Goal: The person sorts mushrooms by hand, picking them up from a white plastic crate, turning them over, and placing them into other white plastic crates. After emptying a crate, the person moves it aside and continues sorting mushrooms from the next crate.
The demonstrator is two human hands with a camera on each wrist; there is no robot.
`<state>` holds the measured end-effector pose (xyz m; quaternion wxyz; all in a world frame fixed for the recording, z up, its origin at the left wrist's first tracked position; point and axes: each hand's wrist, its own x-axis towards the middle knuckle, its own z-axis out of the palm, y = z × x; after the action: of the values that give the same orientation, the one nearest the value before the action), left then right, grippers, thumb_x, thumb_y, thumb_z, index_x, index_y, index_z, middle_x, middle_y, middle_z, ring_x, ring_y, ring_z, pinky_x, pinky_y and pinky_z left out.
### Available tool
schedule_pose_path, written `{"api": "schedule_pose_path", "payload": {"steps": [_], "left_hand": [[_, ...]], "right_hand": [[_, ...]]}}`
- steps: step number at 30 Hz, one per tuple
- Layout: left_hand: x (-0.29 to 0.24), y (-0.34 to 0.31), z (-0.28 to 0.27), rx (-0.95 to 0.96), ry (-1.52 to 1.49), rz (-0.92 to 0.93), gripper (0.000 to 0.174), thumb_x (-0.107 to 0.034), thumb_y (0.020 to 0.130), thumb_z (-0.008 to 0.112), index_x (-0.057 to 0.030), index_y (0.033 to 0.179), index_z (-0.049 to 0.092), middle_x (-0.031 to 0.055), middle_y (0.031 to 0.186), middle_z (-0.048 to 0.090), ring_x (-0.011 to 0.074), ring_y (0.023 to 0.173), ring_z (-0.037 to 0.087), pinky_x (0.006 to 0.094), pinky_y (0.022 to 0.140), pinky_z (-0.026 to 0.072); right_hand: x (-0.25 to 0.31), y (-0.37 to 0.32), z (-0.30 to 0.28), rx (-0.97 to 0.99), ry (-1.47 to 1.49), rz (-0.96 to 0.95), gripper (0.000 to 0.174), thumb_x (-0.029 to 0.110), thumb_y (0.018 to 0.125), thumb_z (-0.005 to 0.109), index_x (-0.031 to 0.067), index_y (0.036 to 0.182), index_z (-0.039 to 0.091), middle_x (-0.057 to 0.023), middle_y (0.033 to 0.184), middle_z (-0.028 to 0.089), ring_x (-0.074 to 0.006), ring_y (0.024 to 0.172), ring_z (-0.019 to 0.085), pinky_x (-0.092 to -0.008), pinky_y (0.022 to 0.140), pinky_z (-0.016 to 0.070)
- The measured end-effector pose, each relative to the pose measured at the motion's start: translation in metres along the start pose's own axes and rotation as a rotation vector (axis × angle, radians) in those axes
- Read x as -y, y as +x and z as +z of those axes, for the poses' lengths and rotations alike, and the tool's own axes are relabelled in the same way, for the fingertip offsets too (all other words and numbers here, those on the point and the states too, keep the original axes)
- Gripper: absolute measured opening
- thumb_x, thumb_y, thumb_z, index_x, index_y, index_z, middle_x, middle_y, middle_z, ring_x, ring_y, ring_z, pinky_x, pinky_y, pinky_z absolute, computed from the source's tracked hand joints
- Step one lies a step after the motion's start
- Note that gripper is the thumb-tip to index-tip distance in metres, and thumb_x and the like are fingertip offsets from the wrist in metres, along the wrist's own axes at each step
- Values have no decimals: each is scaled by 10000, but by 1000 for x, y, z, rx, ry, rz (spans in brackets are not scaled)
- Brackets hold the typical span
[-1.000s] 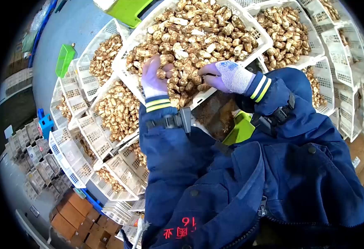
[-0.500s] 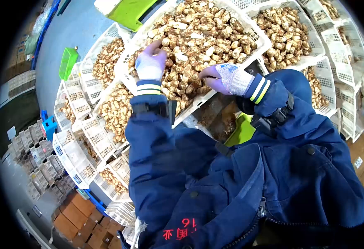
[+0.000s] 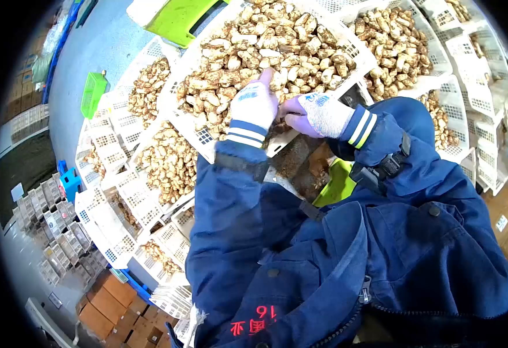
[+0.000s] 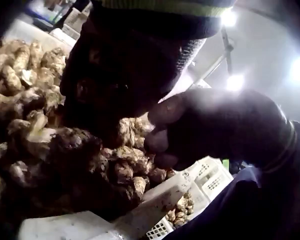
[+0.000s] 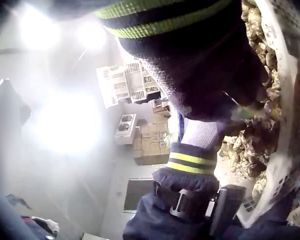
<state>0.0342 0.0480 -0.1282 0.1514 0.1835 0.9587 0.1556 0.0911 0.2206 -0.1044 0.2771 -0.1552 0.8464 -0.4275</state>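
Observation:
A white perforated crate point(image 3: 210, 152) heaped with brown-and-cream mushrooms point(image 3: 277, 37) stands before the person. Over its near corner, the gloved left hand point(image 3: 255, 105) reaches with one finger pointing up and the others hidden. Close to its right side, the gloved right hand point(image 3: 319, 115) has bent fingers. In the left wrist view, the right hand point(image 4: 210, 130) shows curled fingertips beside the dark left hand point(image 4: 122, 75). A thin bright line lies by the dark right hand point(image 5: 205, 75) in the right wrist view; what either hand holds is unclear.
More mushroom-filled crates surround the main one, including one at the left point(image 3: 166, 162) and one at the right point(image 3: 399, 49). A green plastic piece point(image 3: 338, 184) lies below the hands. Cardboard boxes point(image 3: 104, 301) stand at lower left.
The left hand went left along the crate, then came right and down, close to the right hand. The right hand has barely moved.

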Motion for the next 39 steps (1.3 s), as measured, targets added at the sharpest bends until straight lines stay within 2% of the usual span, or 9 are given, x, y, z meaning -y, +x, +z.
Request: {"api": "schedule_pose_path", "payload": {"steps": [3, 7, 10, 14, 23, 24, 27, 32, 39], "left_hand": [[17, -21, -34, 68, -517, -270, 446, -178, 807, 660, -98, 1245, 628, 94, 911, 714, 207, 758, 672, 317, 720, 533], [101, 3, -43, -380, -918, -312, 324, -198, 828, 656, -22, 1095, 706, 149, 1038, 712, 210, 924, 658, 312, 777, 520], [71, 38, -57, -217, -356, -407, 494, -390, 822, 659, -4, 1129, 686, 177, 930, 722, 277, 860, 687, 382, 859, 508], [60, 78, -36, 98, 230, -343, 663, -537, 793, 657, -49, 1241, 626, 184, 1114, 685, 316, 1075, 641, 399, 934, 487], [66, -27, -42, -189, -1007, -38, 291, -253, 933, 558, 0, 867, 684, 72, 841, 690, 157, 816, 613, 300, 873, 444], [80, -30, -29, -208, -1004, 107, 301, -211, 976, 486, 41, 1001, 648, 130, 903, 674, 196, 811, 642, 307, 723, 543], [55, -53, -28, -71, -1756, -126, 478, -338, 969, 547, 19, 1284, 513, 111, 925, 665, 246, 865, 649, 355, 718, 562], [33, -71, -34, 65, -2053, 37, 625, -529, 977, 432, 41, 1210, 538, 112, 855, 665, 293, 764, 640, 392, 636, 539], [34, -80, -31, 170, -2112, -141, 610, -561, 954, 462, -19, 1198, 599, 71, 884, 652, 268, 827, 623, 354, 639, 553]], "right_hand": [[-6, 2, 4, -107, -27, -55, 332, 299, 898, 483, 86, 1111, 622, -220, 932, 661, -381, 893, 646, -475, 794, 504], [-8, 4, 4, -47, 0, -35, 345, 301, 894, 483, 68, 1111, 616, -221, 950, 664, -379, 911, 650, -466, 807, 507], [-8, 3, 2, -64, 32, -16, 370, 286, 887, 488, 75, 1161, 619, -214, 961, 674, -366, 911, 658, -443, 819, 517], [-4, 0, -4, -52, 91, 24, 303, 214, 914, 531, 56, 1158, 616, -191, 962, 668, -341, 922, 654, -404, 801, 522], [11, -1, -8, 3, 7, 9, 309, 223, 919, 515, 36, 1142, 616, -195, 1000, 654, -350, 939, 644, -412, 821, 516], [3, 0, 1, -74, -51, -80, 313, 221, 915, 516, 35, 1146, 617, -198, 988, 654, -351, 934, 642, -417, 825, 513], [5, 0, 8, -62, -46, -109, 317, 211, 907, 520, 38, 1154, 617, -199, 986, 656, -353, 939, 642, -423, 829, 510], [7, 0, 14, -42, -50, -94, 307, 293, 872, 505, 93, 1051, 652, -187, 915, 682, -355, 900, 658, -454, 802, 517], [16, -3, 11, -38, -75, -64, 298, 291, 873, 502, 112, 1050, 660, -186, 924, 686, -354, 901, 657, -448, 807, 515]]}}
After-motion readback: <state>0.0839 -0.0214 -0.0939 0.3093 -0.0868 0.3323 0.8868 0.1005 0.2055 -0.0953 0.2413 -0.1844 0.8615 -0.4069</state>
